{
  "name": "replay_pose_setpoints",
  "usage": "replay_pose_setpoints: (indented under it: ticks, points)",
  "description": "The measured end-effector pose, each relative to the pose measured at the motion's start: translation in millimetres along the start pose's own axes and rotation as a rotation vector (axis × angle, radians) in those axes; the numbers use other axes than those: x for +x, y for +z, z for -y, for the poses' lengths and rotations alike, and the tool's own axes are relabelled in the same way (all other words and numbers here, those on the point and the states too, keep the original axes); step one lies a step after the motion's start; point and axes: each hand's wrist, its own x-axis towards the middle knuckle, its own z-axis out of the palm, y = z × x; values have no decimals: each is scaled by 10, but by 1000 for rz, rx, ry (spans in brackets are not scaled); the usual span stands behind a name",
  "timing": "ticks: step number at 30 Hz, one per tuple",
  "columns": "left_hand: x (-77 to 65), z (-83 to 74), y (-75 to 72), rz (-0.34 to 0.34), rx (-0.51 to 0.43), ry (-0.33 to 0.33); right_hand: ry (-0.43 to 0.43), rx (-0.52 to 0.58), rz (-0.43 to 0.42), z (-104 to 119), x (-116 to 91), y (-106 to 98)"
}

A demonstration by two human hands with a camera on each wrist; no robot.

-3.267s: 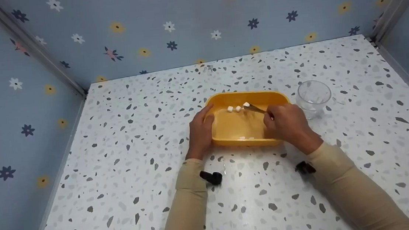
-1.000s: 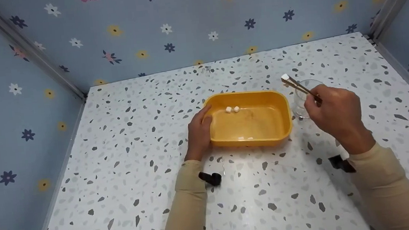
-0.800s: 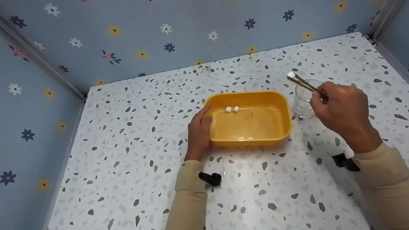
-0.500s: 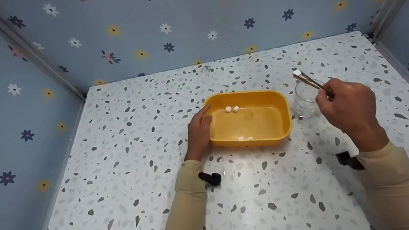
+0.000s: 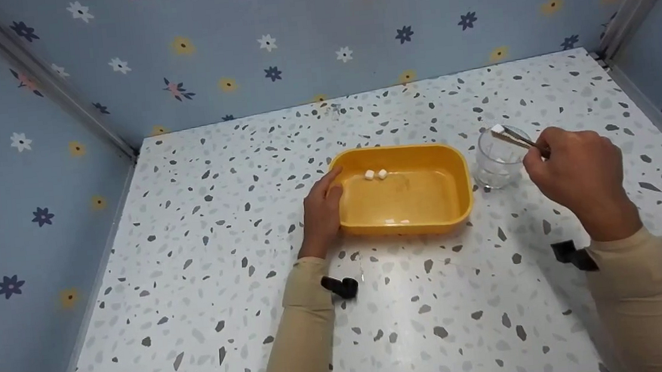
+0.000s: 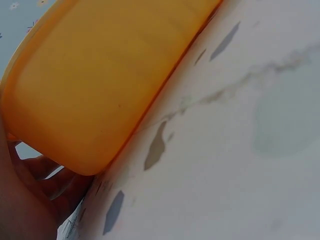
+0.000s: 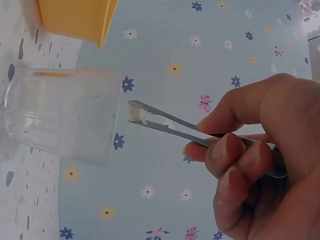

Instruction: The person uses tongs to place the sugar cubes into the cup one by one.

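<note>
My right hand (image 5: 578, 173) pinches small metal tongs (image 5: 518, 138) with toothed tips. Between the tips sits a white cube (image 7: 135, 113), just above the rim of a clear glass cup (image 5: 495, 174). The right wrist view shows the cube outside the mouth of the cup, apart from it. My left hand (image 5: 320, 217) holds the left end of a yellow tray (image 5: 406, 227), its fingers (image 6: 55, 180) against the outer wall. Inside the tray, near its far wall, lie two more white cubes (image 5: 369, 175).
The cup stands close to the tray's right end on a white speckled table (image 5: 220, 219). Flower-patterned panels (image 5: 305, 32) enclose the table at the back and both sides. Black wrist mounts (image 5: 340, 287) stick out below both wrists.
The right hand's tongs took a cube out of the tray and carried it right, over the cup; in the last half second they dipped toward its rim. The left hand stays in place.
</note>
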Motion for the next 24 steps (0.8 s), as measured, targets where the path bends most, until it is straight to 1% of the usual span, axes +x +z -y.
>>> replay_pose_setpoints:
  ticks: [4,10,14,20,24]
  points:
    - [-1,7,-2,-4,-3,3,46,-13,89,-6,6,-4]
    - [-3,11,-11,-2,7,-2,86,-24,167,-2,20,-8]
    - [-4,6,-15,2,4,-7,101,-27,192,-1,18,-15]
    - [2,5,-13,11,-1,-15,113,-30,202,7,7,-8]
    - [3,1,-4,11,-3,-21,135,-34,233,18,6,-16]
